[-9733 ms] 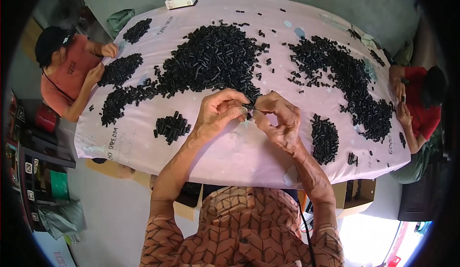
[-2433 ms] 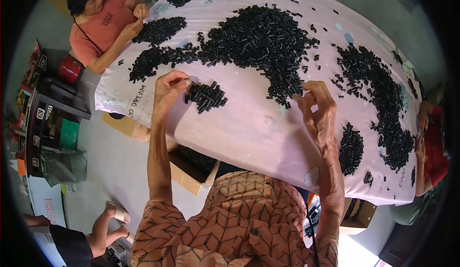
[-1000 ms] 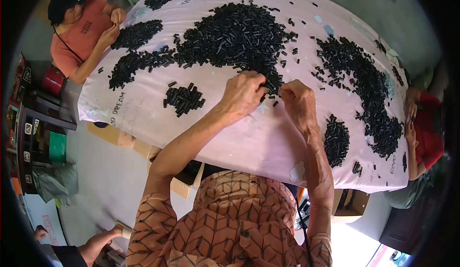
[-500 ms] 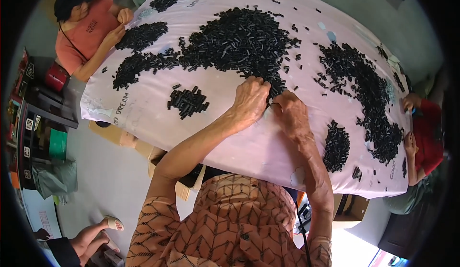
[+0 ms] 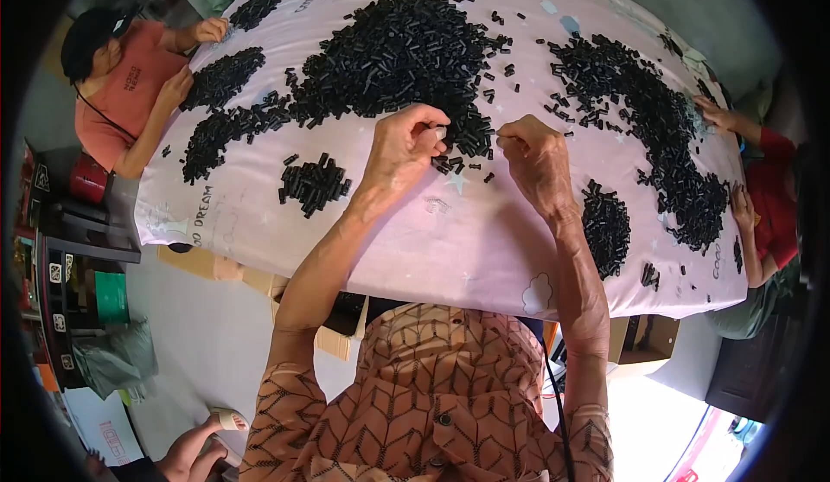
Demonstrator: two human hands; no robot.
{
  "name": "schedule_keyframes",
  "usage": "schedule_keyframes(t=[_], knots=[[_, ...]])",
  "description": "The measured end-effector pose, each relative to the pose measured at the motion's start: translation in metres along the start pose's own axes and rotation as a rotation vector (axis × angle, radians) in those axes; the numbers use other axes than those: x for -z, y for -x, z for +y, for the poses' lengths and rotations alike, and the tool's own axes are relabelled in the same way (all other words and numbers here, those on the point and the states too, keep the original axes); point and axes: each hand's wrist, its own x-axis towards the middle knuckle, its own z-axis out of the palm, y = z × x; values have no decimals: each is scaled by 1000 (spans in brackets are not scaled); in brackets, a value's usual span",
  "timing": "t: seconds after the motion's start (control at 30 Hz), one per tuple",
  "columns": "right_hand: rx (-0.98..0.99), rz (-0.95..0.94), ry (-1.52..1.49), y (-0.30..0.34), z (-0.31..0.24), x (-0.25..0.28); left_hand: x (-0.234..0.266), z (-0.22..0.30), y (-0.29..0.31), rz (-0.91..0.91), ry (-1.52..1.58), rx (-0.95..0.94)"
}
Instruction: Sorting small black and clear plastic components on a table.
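Note:
A large heap of small black cylindrical pieces (image 5: 398, 54) lies on the pink cloth in front of me. At its near tip my left hand (image 5: 402, 149) is closed, thumb and forefinger pressed together; what they hold, if anything, is too small to name. Just across a narrow gap, my right hand (image 5: 538, 162) is pinched too, its fingertips near the heap's right edge, and I cannot make out what is in it. Between the hands lie a few loose black pieces (image 5: 450, 165). A small pile of the pieces (image 5: 313, 185) sits left of my left hand, another pile (image 5: 607, 231) beside my right forearm.
The cloth-covered table (image 5: 415, 261) spreads before me. A person in an orange shirt (image 5: 130, 93) works at the far left beside more black piles. At the right edge, a person in red (image 5: 769, 197) reaches toward a long black heap (image 5: 666, 136). Cardboard boxes (image 5: 644, 344) stand below.
My hands have moved apart: the left shifted left and up, the right slightly up. Loose pieces now show between them. The whole view has shifted a little. The person in red has moved a hand.

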Motion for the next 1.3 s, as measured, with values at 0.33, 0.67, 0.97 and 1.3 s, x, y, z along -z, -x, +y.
schedule_keyframes(t=[0.33,0.67,0.97,1.3], knots=[[24,-269,93,9,1,-18,4,20,14,-100,296,218],[22,-553,-160,17,-35,-14,13,-1,5,-3,266,149],[127,-496,76,30,-39,-35,6,6,10,-39,212,195],[184,-333,43,27,-35,-28,3,-3,12,-127,202,169]])
